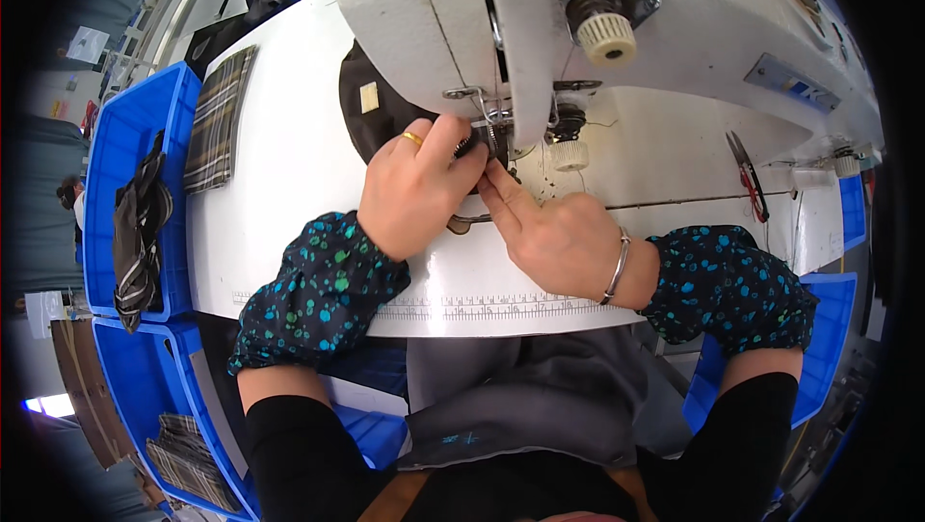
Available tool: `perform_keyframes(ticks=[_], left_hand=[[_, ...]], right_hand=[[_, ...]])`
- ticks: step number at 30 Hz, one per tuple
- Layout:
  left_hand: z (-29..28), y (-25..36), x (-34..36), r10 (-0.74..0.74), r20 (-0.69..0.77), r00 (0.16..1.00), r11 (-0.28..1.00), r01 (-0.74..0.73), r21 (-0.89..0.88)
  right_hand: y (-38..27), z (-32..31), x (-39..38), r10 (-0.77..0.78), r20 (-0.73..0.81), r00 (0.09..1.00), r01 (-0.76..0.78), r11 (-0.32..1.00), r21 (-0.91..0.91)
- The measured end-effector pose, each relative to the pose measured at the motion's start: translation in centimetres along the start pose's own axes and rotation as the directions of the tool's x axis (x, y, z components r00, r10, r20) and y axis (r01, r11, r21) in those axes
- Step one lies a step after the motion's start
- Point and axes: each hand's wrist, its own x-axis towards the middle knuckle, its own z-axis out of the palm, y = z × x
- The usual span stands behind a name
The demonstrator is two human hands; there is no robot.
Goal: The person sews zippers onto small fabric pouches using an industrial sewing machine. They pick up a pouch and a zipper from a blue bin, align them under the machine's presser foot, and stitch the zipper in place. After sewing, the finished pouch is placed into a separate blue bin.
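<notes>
A dark brown piece of cloth [397, 109] with a small cream patch [369, 96] lies under the head of a white sewing machine [597, 69]. My left hand [414, 185], with a ring on one finger, pinches the cloth just left of the presser foot [498, 117]. Metal teeth like a zipper's show by its fingertips. My right hand [564, 238] presses its closed fingertips onto the cloth's near edge, close to the left fingers. The hands partly hide the cloth and the spot below the needle.
Plaid cloth [220, 122] lies at the table's left edge. Blue bins [96, 204] beside it hold dark and plaid cloth. Red-and-black thread snips [750, 180] rest at the right. A ruler strip [482, 308] runs along the front edge. Grey cloth [540, 397] covers my lap.
</notes>
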Motion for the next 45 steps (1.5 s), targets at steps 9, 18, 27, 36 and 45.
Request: perform_keyframes(ticks=[9,18,27,36,45], left_hand=[[-1.3,2.5,-0.4,0.064,0.112,0.992,0.998,-0.062,-0.022],[-0.8,2.5,-0.7,-0.137,0.169,0.976,0.98,0.159,-0.122],[-1.6,2.2,-0.2,-0.146,0.197,0.969,0.971,0.178,-0.16],[-1.4,1.9,0.6,-0.134,0.243,0.961,0.974,0.173,-0.147],[-0.8,2.2,1.8,-0.231,0.265,0.936,0.965,0.255,-0.061]], right_hand=[[0.1,0.3,-0.3,-0.027,-0.003,1.0,0.027,1.0,-0.004],[-0.4,-0.1,-0.6,-0.076,-0.105,0.992,0.069,0.995,-0.068],[0.2,0.0,-0.2,-0.133,-0.183,0.974,0.132,0.991,-0.017],[0.5,0.2,-0.1,-0.065,-0.174,0.983,0.05,0.995,-0.089],[1.8,0.4,0.6,0.04,-0.118,0.992,-0.053,0.992,-0.11]])
